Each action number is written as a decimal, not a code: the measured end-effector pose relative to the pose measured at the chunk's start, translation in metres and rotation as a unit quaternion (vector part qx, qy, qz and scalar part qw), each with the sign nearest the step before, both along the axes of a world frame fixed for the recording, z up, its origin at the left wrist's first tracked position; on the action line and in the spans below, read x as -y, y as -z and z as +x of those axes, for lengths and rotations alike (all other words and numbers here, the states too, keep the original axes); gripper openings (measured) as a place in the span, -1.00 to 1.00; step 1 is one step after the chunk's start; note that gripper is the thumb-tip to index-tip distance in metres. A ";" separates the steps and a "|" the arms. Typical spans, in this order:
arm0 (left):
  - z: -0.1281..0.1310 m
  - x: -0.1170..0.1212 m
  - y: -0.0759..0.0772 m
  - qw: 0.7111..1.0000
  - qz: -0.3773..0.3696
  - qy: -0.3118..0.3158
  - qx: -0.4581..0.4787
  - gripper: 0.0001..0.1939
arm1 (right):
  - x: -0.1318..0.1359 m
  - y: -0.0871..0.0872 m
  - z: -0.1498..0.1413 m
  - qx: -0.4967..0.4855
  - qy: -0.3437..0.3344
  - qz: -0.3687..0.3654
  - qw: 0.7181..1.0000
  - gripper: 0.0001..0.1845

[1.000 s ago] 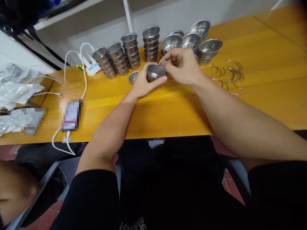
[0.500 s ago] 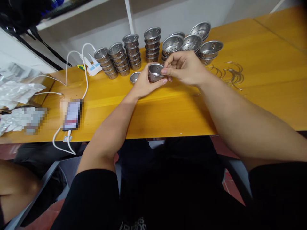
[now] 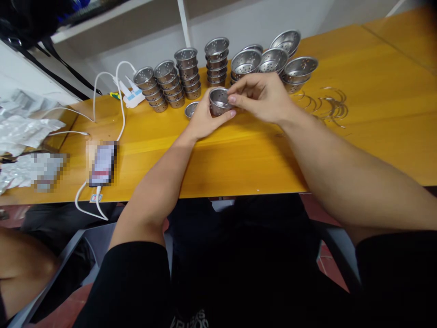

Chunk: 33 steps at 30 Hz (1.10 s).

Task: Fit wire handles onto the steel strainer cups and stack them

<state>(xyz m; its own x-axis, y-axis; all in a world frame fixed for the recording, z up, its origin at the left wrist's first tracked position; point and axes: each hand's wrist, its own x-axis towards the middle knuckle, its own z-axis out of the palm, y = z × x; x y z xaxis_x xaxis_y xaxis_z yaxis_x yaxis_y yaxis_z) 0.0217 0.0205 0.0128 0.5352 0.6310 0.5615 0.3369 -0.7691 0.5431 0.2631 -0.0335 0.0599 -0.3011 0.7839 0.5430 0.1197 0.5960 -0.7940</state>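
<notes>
My left hand (image 3: 205, 117) is wrapped round a small perforated metal strainer cup (image 3: 219, 104), its mouth tilted up toward me. At the cup's right rim, my right hand (image 3: 257, 95) pinches thumb and forefinger together; whatever lies between them is too small to make out. Another metal cup (image 3: 191, 109) sits on the table just behind my left wrist, partly hidden by the hand. To the right of my right hand lies a loose heap of thin curved wires (image 3: 331, 107).
Several stacks of perforated cups (image 3: 187, 68) line the back of the table (image 3: 232, 168). Wider strainer baskets (image 3: 300, 68) stand farther right. On the left are a phone (image 3: 103, 163) with a white cable, a power strip (image 3: 134, 96) and plastic bags (image 3: 27, 132). Another person's bare limb (image 3: 23, 269) shows at lower left.
My right hand has shifted slightly right, then back against the cup's rim, fingers still pinched. My left hand keeps hold of the cup, tilting it a little.
</notes>
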 end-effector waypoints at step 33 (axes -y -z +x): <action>-0.007 -0.010 0.002 0.999 0.004 0.017 0.049 0.01 | 0.014 0.002 -0.004 0.150 0.021 0.126 0.980 -0.62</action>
<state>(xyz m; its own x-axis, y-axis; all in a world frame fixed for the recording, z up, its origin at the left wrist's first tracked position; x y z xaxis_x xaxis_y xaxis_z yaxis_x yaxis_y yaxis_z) 0.0148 0.0303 0.0104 0.4985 0.6087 0.6172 0.2552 -0.7835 0.5666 0.2590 -0.0477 0.0576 -0.4473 0.6516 0.6127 0.3543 0.7581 -0.5475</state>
